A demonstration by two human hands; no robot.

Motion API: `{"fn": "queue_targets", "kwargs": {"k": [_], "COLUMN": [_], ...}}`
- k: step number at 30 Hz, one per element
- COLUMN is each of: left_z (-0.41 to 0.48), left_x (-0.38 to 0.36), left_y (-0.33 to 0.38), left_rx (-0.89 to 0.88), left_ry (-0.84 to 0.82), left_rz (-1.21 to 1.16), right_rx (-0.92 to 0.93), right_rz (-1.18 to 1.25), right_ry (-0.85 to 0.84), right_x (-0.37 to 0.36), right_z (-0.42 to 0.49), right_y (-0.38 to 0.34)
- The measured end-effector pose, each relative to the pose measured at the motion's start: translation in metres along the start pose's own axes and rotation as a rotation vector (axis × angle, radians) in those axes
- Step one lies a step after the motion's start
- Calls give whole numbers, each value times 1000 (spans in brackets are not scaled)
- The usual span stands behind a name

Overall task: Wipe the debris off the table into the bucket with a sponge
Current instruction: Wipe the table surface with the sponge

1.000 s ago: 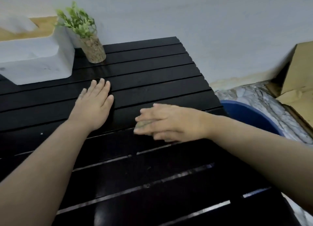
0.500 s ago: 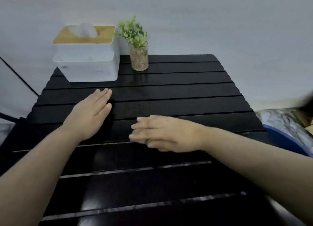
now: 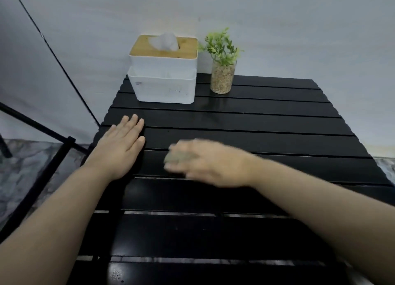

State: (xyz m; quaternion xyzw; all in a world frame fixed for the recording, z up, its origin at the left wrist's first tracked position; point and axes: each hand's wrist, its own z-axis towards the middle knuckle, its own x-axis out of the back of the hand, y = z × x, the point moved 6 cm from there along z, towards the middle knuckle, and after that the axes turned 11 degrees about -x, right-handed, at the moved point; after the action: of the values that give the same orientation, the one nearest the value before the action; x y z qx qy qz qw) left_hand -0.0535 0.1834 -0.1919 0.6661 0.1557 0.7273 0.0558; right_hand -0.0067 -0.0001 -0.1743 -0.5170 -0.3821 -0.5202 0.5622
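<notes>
Right hand (image 3: pixel 210 164): motion-blurred, pressed over the greenish sponge (image 3: pixel 179 156) and gripping it against the middle slats of the table (image 3: pixel 267 118); now a little further left than half a second ago, close to the left hand.
Left hand (image 3: pixel 121 146): flat, fingers spread loosely, palm down on the left edge of the table, holding nothing; same spot as before.
Bucket: out of view now, though a blue rim showed off the table's right side a second ago.
Debris: too small or too dark to make out on the black slats.
Meaning for the task: looks like a reach back to the left end of a stroke, away from the bucket; sweep to the right edge likely next.
Bystanders: tissue box (image 3: pixel 163 77) and potted plant (image 3: pixel 222 71) at the far edge, well apart from the sponge.
</notes>
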Motion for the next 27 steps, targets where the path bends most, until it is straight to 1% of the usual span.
{"fn": "queue_targets", "kwargs": {"k": [1,3,4,5,6,8,10,11,12,13,14,15,17,18,19,20,21,23,24,25,26,27], "left_z": [1,0,0,-1,-4,-13,-27,-36,-46,-57,-67,-76,-96,-105,-114,-121,-127,-131,-130,-129,-129,-130], "left_x": [-1,-1,1,4,8,15,19,19,19,19,19,18,16,15,13,10,6,2,1,0,1,3], "left_y": [-1,-1,0,0,-1,-4,-7,-8,-8,-8,-6,-6,-3,0,2,4,6,8,7,6,7,9], "left_rx": [-4,-8,-9,-5,3,17,26,25,22,20,22,25,35,39,43,42,33,17,22,31,34,35], "left_ry": [-6,-15,-3,20,47,86,93,90,86,81,76,69,56,52,41,23,9,-11,-20,-27,-28,-25], "left_rz": [0,-33,-83,-147,-211,-253,-213,-184,-157,-138,-127,-119,-119,-132,-141,-132,-100,-32,-17,-9,-3,-5], "right_rx": [-93,-384,-501,-537,-509,-266,6,106,176,189,143,24,-337,-541,-678,-707,-656,-388,-252,-141,-47,37], "right_rz": [-11,-18,-15,-10,8,80,166,219,245,230,172,119,59,67,81,80,81,120,135,167,206,218], "right_ry": [45,129,124,114,99,101,-3,-75,-138,-161,-123,-56,128,184,204,221,212,185,136,52,-42,-102], "right_x": [5,6,0,-5,-8,-4,-12,-14,-14,-12,-11,-8,1,1,-2,-5,-8,-14,-21,-29,-33,-34], "right_z": [8,25,34,41,47,45,24,11,1,-1,5,18,45,53,59,62,62,42,22,-2,-25,-44], "right_y": [27,73,79,72,55,-4,-69,-91,-98,-91,-68,-39,26,49,57,47,24,-50,-93,-138,-177,-201]}}
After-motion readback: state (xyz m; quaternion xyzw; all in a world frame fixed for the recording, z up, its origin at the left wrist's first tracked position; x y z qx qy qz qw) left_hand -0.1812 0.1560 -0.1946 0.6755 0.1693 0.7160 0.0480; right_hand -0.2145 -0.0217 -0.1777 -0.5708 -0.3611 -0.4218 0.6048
